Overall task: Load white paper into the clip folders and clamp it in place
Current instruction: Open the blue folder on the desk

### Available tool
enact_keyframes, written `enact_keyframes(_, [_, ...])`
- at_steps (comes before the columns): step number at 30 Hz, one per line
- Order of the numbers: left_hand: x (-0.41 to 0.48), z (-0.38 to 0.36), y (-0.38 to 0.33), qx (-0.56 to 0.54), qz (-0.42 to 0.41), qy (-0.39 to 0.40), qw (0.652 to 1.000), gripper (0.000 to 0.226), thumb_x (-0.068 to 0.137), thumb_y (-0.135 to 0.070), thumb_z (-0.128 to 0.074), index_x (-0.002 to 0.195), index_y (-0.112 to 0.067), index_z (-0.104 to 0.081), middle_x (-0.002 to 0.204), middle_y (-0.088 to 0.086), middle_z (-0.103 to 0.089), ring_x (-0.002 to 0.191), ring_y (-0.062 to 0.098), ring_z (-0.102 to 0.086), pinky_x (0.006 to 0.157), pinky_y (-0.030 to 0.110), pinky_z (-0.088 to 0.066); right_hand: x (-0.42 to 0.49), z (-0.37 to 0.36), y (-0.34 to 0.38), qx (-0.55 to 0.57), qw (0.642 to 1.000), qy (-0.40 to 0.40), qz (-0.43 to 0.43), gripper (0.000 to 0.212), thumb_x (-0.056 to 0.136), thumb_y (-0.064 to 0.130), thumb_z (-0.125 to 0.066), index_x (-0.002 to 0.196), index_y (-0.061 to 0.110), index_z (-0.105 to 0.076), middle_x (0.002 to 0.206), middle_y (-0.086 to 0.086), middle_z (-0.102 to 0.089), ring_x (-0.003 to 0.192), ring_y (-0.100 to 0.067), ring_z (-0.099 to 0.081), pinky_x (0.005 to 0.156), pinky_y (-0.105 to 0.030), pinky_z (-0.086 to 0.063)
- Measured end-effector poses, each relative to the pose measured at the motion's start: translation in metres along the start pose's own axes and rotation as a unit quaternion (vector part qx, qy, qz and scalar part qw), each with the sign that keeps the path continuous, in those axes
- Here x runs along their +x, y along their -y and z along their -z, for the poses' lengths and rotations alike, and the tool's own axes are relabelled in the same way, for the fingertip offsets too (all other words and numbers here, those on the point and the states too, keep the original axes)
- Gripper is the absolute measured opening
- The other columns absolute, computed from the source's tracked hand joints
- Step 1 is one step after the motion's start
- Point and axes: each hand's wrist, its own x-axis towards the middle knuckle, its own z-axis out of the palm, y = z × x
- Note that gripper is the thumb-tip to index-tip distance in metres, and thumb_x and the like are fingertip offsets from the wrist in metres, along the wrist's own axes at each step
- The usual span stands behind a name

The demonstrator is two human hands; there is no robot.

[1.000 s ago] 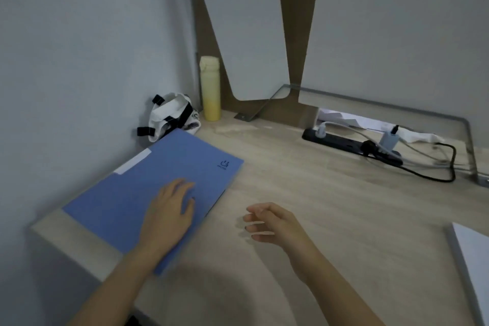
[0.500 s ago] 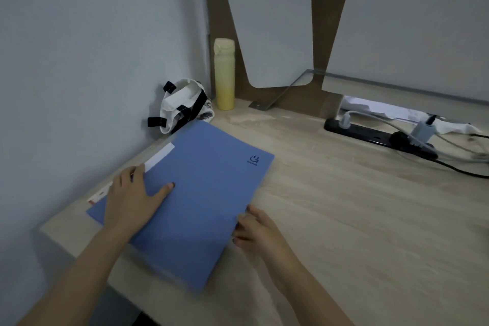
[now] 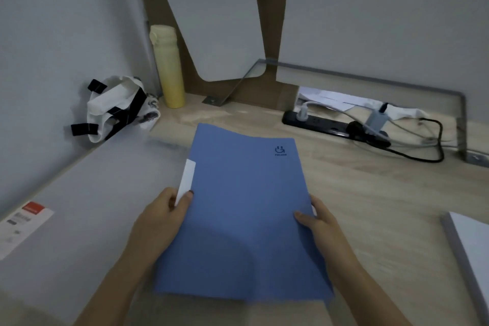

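A closed blue clip folder point(image 3: 243, 206) with a white spine label and a dark logo is held over the wooden desk point(image 3: 370, 206), in front of me. My left hand point(image 3: 164, 217) grips its left edge at the label, thumb on top. My right hand point(image 3: 321, 222) pinches its right edge, thumb on the cover. A stack of white paper point(image 3: 473, 249) lies at the desk's right edge. A grey-white folder or package point(image 3: 87, 214) with a red sticker lies to the left.
A yellow bottle point(image 3: 169, 69) stands in the back left corner beside a white bag with black straps point(image 3: 116, 108). A black power strip point(image 3: 333, 127) with plugs and cables runs along the back. A metal rail point(image 3: 370, 79) borders the desk's rear.
Both hands took hold of the blue folder and brought it from the left pile to the desk's middle, straightened in front of me. The grey-white folder beneath it now shows.
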Motion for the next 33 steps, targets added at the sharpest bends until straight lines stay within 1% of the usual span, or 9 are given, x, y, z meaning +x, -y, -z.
enact_keyframes(3, [-0.003, -0.024, -0.020, -0.081, -0.003, 0.039, 0.996, 0.027, 0.094, -0.030, -0.047, 0.076, -0.011, -0.051, 0.073, 0.006, -0.055, 0.065, 0.016, -0.051, 0.058, 0.029, -0.036, 0.000, 0.026, 0.006, -0.018, 1.000, -0.022, -0.001, 0.034, 0.091, 0.008, -0.050, 0.120, 0.025, -0.053, 0.109, -0.003, -0.067, 0.088, -0.025, -0.067, 0.069, -0.035, -0.053])
enact_keyframes(5, [-0.004, -0.039, -0.030, -0.112, 0.004, 0.054, 0.992, 0.038, 0.094, -0.032, -0.048, 0.095, 0.006, -0.054, 0.094, 0.023, -0.060, 0.081, 0.027, -0.058, 0.070, 0.034, -0.043, -0.001, 0.040, 0.007, -0.016, 0.999, -0.037, 0.000, 0.035, 0.091, 0.010, -0.050, 0.123, 0.023, -0.052, 0.107, -0.003, -0.067, 0.086, -0.024, -0.067, 0.064, -0.034, -0.052])
enact_keyframes(8, [-0.003, -0.056, -0.040, -0.129, 0.001, 0.068, 0.989, 0.055, 0.089, -0.044, -0.047, 0.097, 0.009, -0.056, 0.099, 0.026, -0.061, 0.092, 0.032, -0.060, 0.083, 0.041, -0.045, -0.003, 0.057, 0.005, -0.019, 0.998, -0.058, 0.005, 0.037, 0.091, 0.010, -0.049, 0.125, 0.026, -0.047, 0.102, -0.001, -0.066, 0.083, -0.023, -0.067, 0.061, -0.031, -0.050])
enact_keyframes(13, [0.000, -0.091, -0.042, -0.134, 0.016, 0.093, 0.986, 0.043, 0.096, -0.027, -0.043, 0.096, 0.015, -0.053, 0.103, 0.033, -0.058, 0.096, 0.037, -0.059, 0.080, 0.039, -0.042, -0.010, 0.080, -0.010, -0.020, 0.996, -0.090, 0.015, 0.051, 0.091, 0.003, -0.050, 0.136, 0.026, -0.041, 0.121, -0.011, -0.063, 0.101, -0.032, -0.064, 0.087, -0.047, -0.052])
enact_keyframes(18, [0.001, -0.114, -0.045, -0.134, -0.003, 0.071, 0.988, 0.041, 0.096, -0.025, -0.044, 0.078, 0.013, -0.046, 0.080, 0.029, -0.052, 0.075, 0.031, -0.051, 0.066, 0.035, -0.034, -0.016, 0.094, -0.021, -0.011, 0.992, -0.126, 0.027, 0.053, 0.091, 0.002, -0.051, 0.136, 0.029, -0.040, 0.129, -0.009, -0.059, 0.110, -0.031, -0.061, 0.095, -0.051, -0.048])
enact_keyframes(24, [0.011, -0.140, -0.064, -0.146, -0.043, 0.066, 0.986, 0.040, 0.096, -0.025, -0.043, 0.079, 0.011, -0.046, 0.072, 0.016, -0.048, 0.070, 0.024, -0.046, 0.065, 0.035, -0.035, -0.023, 0.113, -0.013, 0.008, 0.984, -0.174, 0.041, 0.050, 0.092, 0.002, -0.048, 0.131, 0.034, -0.044, 0.123, -0.005, -0.063, 0.109, -0.029, -0.063, 0.097, -0.051, -0.047])
enact_keyframes(28, [0.017, -0.153, -0.077, -0.194, -0.013, 0.071, 0.978, 0.046, 0.093, -0.043, -0.038, 0.084, -0.002, -0.059, 0.076, 0.010, -0.070, 0.074, 0.030, -0.065, 0.074, 0.043, -0.054, -0.037, 0.134, -0.009, 0.017, 0.980, -0.198, 0.027, 0.054, 0.092, 0.004, -0.050, 0.127, 0.045, -0.048, 0.118, 0.011, -0.065, 0.104, -0.018, -0.066, 0.092, -0.042, -0.052])
enact_keyframes(31, [0.024, -0.151, -0.092, -0.339, 0.051, 0.125, 0.931, 0.036, 0.099, -0.029, -0.038, 0.079, -0.003, -0.054, 0.061, 0.005, -0.070, 0.049, 0.011, -0.068, 0.046, 0.025, -0.057, -0.050, 0.151, -0.012, 0.024, 0.977, -0.212, 0.000, 0.056, 0.089, 0.007, -0.054, 0.124, 0.051, -0.048, 0.117, 0.014, -0.065, 0.102, -0.017, -0.066, 0.092, -0.040, -0.051])
enact_keyframes(33, [0.034, -0.145, -0.099, -0.373, 0.049, 0.145, 0.915, 0.032, 0.099, -0.023, -0.038, 0.078, -0.004, -0.051, 0.073, 0.014, -0.064, 0.047, 0.008, -0.068, 0.044, 0.020, -0.055, -0.060, 0.161, -0.018, 0.037, 0.979, -0.198, -0.018, 0.054, 0.089, 0.007, -0.055, 0.123, 0.049, -0.051, 0.114, 0.015, -0.067, 0.099, -0.015, -0.068, 0.089, -0.036, -0.052])
